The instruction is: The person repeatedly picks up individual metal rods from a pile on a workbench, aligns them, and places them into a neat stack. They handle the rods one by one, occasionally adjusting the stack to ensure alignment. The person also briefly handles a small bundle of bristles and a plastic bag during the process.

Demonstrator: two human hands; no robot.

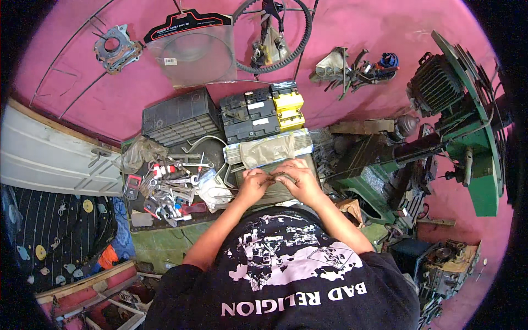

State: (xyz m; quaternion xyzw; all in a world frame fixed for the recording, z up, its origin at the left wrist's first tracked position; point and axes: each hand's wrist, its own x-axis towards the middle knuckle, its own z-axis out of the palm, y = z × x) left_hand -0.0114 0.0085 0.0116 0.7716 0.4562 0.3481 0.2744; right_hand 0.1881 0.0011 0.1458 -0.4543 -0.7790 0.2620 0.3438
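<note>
My left hand (254, 185) and my right hand (297, 179) meet over the near edge of the workbench. The fingers of both are pinched together around something small and dark, too hidden to name. Just beyond them lies a flat bundle of thin rods (302, 142) with a crumpled tan wrapper (268, 151) on top. Several thin rods or wires (279, 193) show beneath my hands. To the left of my left hand is a whitish rag or bag (214, 192), next to a curved metal strip (227, 175).
A heap of spanners and hand tools (179, 190) covers the bench's left side. Behind stand a black drawer cabinet (181, 118) and several black and yellow batteries (250, 118). On the right is a green drill press (481, 165). A belt (308, 33) hangs on the pink wall.
</note>
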